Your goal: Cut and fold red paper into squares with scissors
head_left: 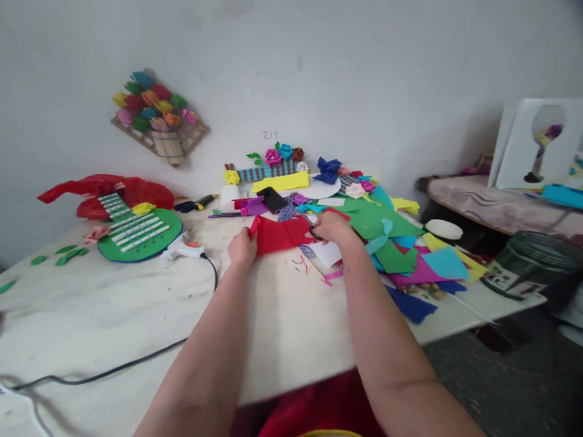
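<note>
The red paper sheet (281, 235) lies on the pale flat table (123, 314); a white plastic glue gun (181, 247) lies left of it, a multicoloured paper heap (406, 252) to its right.

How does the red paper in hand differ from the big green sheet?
The red paper is gripped in the left hand, the right hand at its other edge; the green sheet lies untouched on the pile. The red paper is creased, the green sheet flat. Both are plain coloured craft sheets.
</note>
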{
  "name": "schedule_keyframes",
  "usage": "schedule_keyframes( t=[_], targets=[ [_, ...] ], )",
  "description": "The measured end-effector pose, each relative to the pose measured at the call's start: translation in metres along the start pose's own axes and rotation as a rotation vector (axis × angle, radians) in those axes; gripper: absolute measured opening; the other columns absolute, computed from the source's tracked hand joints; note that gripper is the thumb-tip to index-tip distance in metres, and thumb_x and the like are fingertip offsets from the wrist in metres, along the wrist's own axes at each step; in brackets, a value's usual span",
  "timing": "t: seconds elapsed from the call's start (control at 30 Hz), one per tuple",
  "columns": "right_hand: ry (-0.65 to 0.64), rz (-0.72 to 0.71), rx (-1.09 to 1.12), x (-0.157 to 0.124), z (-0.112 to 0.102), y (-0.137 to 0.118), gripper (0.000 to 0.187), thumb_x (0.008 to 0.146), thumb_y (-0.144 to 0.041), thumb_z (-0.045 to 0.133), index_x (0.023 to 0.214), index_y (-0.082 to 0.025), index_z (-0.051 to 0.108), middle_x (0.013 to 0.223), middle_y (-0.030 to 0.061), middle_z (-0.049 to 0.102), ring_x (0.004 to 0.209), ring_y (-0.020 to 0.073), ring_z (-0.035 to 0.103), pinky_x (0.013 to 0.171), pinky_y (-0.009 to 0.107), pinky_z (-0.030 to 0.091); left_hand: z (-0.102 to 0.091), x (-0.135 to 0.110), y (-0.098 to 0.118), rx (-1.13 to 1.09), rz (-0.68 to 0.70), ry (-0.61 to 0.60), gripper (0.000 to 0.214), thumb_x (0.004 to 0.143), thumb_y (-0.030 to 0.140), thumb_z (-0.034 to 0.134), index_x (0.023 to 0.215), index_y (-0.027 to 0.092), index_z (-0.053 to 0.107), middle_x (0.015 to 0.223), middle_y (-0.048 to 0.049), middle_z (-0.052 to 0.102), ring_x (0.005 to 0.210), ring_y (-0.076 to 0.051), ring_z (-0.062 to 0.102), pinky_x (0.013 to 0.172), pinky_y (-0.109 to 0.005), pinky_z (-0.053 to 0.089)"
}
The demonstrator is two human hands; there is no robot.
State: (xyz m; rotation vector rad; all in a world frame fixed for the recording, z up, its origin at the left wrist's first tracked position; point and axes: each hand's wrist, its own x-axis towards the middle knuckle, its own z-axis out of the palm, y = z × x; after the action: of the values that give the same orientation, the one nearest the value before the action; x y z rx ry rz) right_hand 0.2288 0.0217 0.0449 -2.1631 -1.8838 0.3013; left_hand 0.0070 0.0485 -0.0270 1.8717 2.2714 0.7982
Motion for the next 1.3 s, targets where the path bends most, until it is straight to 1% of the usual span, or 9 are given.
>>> schedule_keyframes(
  t=[0.1,0.2,0.37,0.63,0.77,0.9,0.97,1.13,1.3],
  targets=[
    [0.187,-0.065,-0.003,-0.002,0.012,-0.011,0.034,0.070,-0.041,0.063,0.100,-0.025,0.062,0.102,0.0059,0.067,0.096,0.0235,0.061,0.075,0.031,0.045,0.000,-0.001,0.000,-0.004,0.009,0.017,0.026,0.086,0.040,0.037,0.095,0.023,0.054,0.090,-0.0113,0.065,0.087,-0.027,0.060,0.065,-0.032,0.039],
    [0.180,-0.107,-0.005,-0.001,0.028,-0.022,0.047,0.067,-0.047,0.065,0.107,-0.023,0.058,0.105,0.0077,0.065,0.099,0.0255,0.059,0.078,0.034,0.044,-0.001,-0.002,-0.001,-0.006,0.021,0.023,0.027,0.086,0.040,0.037,0.096,0.022,0.054,0.089,-0.0113,0.065,0.087,-0.027,0.060,0.065,-0.031,0.039],
    [0.146,-0.091,-0.061,0.003,0.047,-0.029,0.037,0.074,-0.028,0.058,0.110,-0.020,0.055,0.104,0.0116,0.064,0.100,0.0259,0.059,0.078,0.034,0.044,-0.002,-0.002,-0.001,-0.012,0.033,0.025,0.027,0.086,0.041,0.037,0.096,0.023,0.054,0.088,-0.0104,0.065,0.087,-0.026,0.060,0.064,-0.031,0.038],
    [0.189,-0.108,0.062,0.014,0.049,-0.020,0.034,0.069,-0.018,0.055,0.103,-0.025,0.061,0.104,0.0067,0.065,0.098,0.0252,0.059,0.076,0.033,0.045,-0.005,-0.003,-0.001,-0.025,0.032,0.033,0.027,0.086,0.041,0.036,0.095,0.023,0.054,0.086,-0.0097,0.065,0.085,-0.026,0.060,0.062,-0.030,0.037],
    [0.090,-0.241,0.263,0.017,0.036,-0.004,0.028,0.062,-0.014,0.058,0.087,-0.022,0.066,0.090,0.0029,0.067,0.081,0.0209,0.061,0.066,0.028,0.046,-0.006,0.000,-0.006,-0.041,0.032,0.037,0.026,0.086,0.041,0.037,0.094,0.023,0.054,0.088,-0.0097,0.065,0.086,-0.026,0.060,0.064,-0.030,0.037],
    [-0.100,-0.280,0.695,0.015,0.024,0.008,0.033,0.055,-0.010,0.060,0.087,-0.017,0.064,0.062,-0.0021,0.061,0.052,0.0117,0.053,0.049,0.021,0.041,-0.009,0.001,-0.010,-0.069,-0.015,0.042,0.025,0.085,0.040,0.039,0.094,0.023,0.055,0.091,-0.0107,0.065,0.089,-0.026,0.059,0.066,-0.030,0.038],
    [-0.110,-0.275,0.883,0.014,0.021,0.011,0.032,0.055,-0.011,0.060,0.087,-0.015,0.062,0.055,-0.0039,0.057,0.045,0.0089,0.047,0.043,0.019,0.037,-0.011,0.001,-0.010,-0.088,-0.040,0.040,0.025,0.085,0.040,0.040,0.094,0.023,0.055,0.092,-0.0110,0.065,0.090,-0.026,0.059,0.067,-0.031,0.039],
    [0.152,-0.180,1.071,0.030,0.029,0.011,0.032,0.057,-0.012,0.058,0.089,-0.015,0.059,0.051,-0.0054,0.053,0.042,0.0077,0.045,0.042,0.017,0.035,-0.010,0.002,-0.013,-0.146,-0.099,0.049,0.025,0.085,0.039,0.040,0.096,0.023,0.055,0.094,-0.0109,0.065,0.091,-0.026,0.060,0.068,-0.031,0.040],
    [0.378,-0.015,0.702,0.047,0.035,0.008,0.032,0.061,-0.022,0.060,0.092,-0.018,0.063,0.076,0.0019,0.066,0.068,0.0167,0.059,0.060,0.026,0.045,-0.008,0.003,-0.016,-0.184,-0.142,0.077,0.025,0.085,0.038,0.039,0.097,0.022,0.054,0.094,-0.0117,0.065,0.092,-0.026,0.060,0.069,-0.032,0.041]
  ],
)
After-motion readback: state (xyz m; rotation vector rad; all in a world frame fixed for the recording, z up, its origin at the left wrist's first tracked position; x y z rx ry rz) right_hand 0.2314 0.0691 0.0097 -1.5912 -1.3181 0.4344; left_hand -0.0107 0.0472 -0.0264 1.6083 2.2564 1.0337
